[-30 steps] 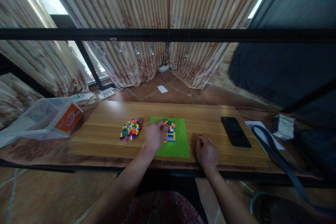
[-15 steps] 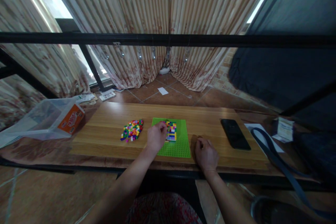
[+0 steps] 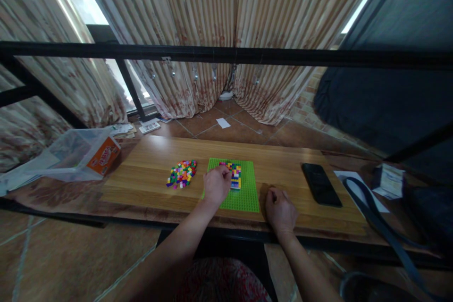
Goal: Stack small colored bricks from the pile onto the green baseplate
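A green studded baseplate (image 3: 244, 196) lies on the wooden board (image 3: 148, 170) in front of me. A patch of small coloured bricks (image 3: 234, 173) is built on its upper middle. My left hand (image 3: 216, 184) rests on the plate's left part, fingers curled and pinched at the left edge of that patch; what they hold is too small to see. My right hand (image 3: 281, 208) lies just right of the plate on the wood, fingers curled in a loose fist. A loose heap of coloured bricks (image 3: 181, 173) sits left of the plate.
A black phone (image 3: 321, 184) lies on the board at the right. A clear plastic box with an orange label (image 3: 71, 155) stands at the left. A dark strap (image 3: 375, 217) and papers lie at the far right. A black bar (image 3: 226, 53) crosses ahead, curtains behind.
The view has drifted slightly. My left hand stays pinched at the built bricks, shifting a little toward me on the plate. My right hand has not moved.
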The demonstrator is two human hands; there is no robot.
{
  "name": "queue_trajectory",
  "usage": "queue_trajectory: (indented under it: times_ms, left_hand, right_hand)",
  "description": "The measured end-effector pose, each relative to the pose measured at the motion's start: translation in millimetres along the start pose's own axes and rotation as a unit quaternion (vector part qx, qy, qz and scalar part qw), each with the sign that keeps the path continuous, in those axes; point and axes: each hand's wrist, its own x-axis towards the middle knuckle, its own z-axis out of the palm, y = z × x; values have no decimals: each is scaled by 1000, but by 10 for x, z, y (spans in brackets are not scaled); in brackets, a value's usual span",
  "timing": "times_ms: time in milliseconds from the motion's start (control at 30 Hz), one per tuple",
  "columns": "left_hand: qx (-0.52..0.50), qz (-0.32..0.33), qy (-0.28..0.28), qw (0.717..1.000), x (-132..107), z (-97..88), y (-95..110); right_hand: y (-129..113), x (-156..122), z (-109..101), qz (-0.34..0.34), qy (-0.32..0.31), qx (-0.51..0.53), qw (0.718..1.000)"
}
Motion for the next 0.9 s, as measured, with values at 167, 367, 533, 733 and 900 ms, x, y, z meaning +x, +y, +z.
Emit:
queue_trajectory:
  times_ms: [167,367,533,733,900]
  left_hand:
    - [-30,43,10,999,-99,-35,-37]
    - [31,56,100,993,-330,-215,-590]
    - [155,-21,137,978,-414,-449,-1114]
    - [214,-17,114,970,-377,-526,-1145]
    - [239,-10,102,966,-310,-541,-1093]
  right_hand:
    - [50,-6,24,-5,-2,-10,1000]
    - [89,-11,65,-5,3,-21,1000]
    - [87,-8,64,-9,12,-10,1000]
    - [81,-8,45,-16,15,-10,1000]
    - [81,-16,47,-21,22,-11,999]
